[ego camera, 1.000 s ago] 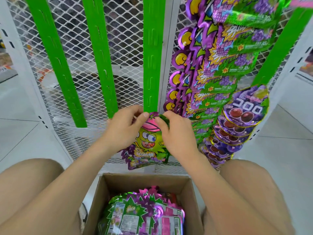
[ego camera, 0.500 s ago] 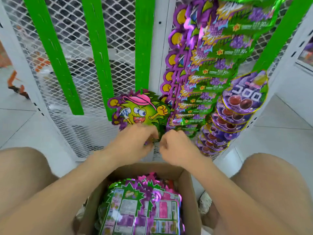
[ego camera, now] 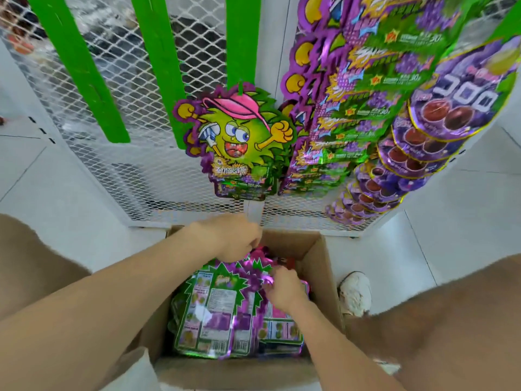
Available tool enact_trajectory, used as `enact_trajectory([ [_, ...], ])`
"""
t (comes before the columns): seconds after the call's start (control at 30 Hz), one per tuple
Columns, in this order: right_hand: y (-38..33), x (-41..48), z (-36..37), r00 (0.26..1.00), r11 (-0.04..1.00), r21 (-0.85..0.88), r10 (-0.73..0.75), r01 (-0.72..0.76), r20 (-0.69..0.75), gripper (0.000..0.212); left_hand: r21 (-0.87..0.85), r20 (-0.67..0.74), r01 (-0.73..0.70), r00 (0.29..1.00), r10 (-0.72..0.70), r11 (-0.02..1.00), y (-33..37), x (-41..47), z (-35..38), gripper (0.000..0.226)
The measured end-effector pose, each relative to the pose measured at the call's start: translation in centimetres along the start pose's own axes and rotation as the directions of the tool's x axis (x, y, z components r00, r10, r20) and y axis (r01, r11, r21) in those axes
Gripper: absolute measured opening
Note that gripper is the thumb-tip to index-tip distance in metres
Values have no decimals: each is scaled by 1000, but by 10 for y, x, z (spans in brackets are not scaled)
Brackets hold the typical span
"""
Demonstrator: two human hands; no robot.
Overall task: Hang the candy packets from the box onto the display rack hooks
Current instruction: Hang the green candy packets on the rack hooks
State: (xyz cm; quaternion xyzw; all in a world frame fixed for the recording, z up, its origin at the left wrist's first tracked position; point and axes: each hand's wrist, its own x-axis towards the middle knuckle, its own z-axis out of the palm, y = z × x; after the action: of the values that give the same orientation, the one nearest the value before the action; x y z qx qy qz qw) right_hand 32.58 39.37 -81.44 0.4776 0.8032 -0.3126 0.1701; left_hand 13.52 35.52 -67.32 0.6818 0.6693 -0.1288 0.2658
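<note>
Two hands were at the box (ego camera: 318, 258). The right hand (ego camera: 284, 290) pinched the purple top edge of a packet (ego camera: 262, 277) lying on the stack inside. The left hand (ego camera: 234, 238) hung over the far wall, fingers curled; whether it held anything could not be told. Beyond, a hung packet (ego camera: 239, 142) dangled from a green strip (ego camera: 242, 38) on the rack (ego camera: 127, 170), just beside full rows (ego camera: 346, 108).
</note>
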Motion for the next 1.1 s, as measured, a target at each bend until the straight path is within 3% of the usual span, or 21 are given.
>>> enact_trajectory([
  [0.03,-7,2,15,998,1000,13,-21,22,-65,27,21,17,1,1000,-2,1000,0,2,1,18],
  [0.1,-25,2,37,995,998,0,-63,63,-79,68,39,50,14,999,-15,999,-1,3,5,19],
  [0.2,-39,0,48,998,975,-217,-53,47,-21,103,56,68,32,997,-35,998,-1,3,11,19],
  [0.27,-35,4,49,1000,964,-264,2,-10,-31,95,45,72,41,996,-44,998,-2,1,14,23],
  [0.3,-31,9,49,999,975,-222,17,-26,-43,79,35,80,46,996,-49,998,-3,-1,14,26],
  [0.37,-23,13,42,999,1000,-11,-6,6,-49,32,26,108,60,992,-62,998,-1,-5,12,29],
  [0.4,-22,14,35,999,992,119,-36,40,-39,25,29,120,78,989,-81,997,0,-8,10,29],
  [0.5,-28,6,0,989,901,411,-108,139,-97,25,17,106,187,977,-188,982,5,-17,4,16],
  [0.57,-35,-1,-30,961,848,474,-134,238,-242,19,-61,48,267,963,-264,962,11,-23,-3,21],
  [0.63,-42,-14,-59,924,833,449,-175,323,-341,18,-249,-15,320,943,-334,914,19,-28,-13,40],
  [0.67,-45,-21,-72,903,832,416,-213,368,-372,21,-435,-25,336,923,-384,836,22,-29,-15,49],
  [0.73,-52,-39,-92,871,825,371,-263,426,-416,28,-830,26,278,885,-465,484,29,-31,-23,53],
  [0.77,-56,-49,-100,860,827,343,-287,445,-423,30,-919,56,232,877,-477,319,30,-32,-25,51],
  [0.83,-61,-67,-112,841,846,230,-371,482,-394,25,-974,50,147,878,-476,170,31,-32,-30,37],
  [0.87,-61,-74,-117,839,857,151,-421,492,-345,21,-978,16,114,878,-479,176,30,-34,-31,25],
  [0.9,-59,-80,-124,841,870,55,-455,490,-292,38,-974,-26,87,875,-483,210,29,-37,-34,18],
  [0.93,-56,-85,-133,851,885,-27,-455,465,-261,58,-965,-66,70,869,-491,254,25,-38,-36,25],
  [0.97,-53,-89,-145,848,897,-53,-433,439,-306,64,-955,-95,61,865,-493,291,22,-42,-39,37],
  [1.0,-48,-90,-157,826,903,-13,-398,429,-399,57,-940,-117,63,865,-488,336,18,-45,-42,41],
  [1.1,-42,-95,-191,680,869,128,-273,477,-680,42,-826,-264,5,880,-395,563,10,-55,-53,13],
])
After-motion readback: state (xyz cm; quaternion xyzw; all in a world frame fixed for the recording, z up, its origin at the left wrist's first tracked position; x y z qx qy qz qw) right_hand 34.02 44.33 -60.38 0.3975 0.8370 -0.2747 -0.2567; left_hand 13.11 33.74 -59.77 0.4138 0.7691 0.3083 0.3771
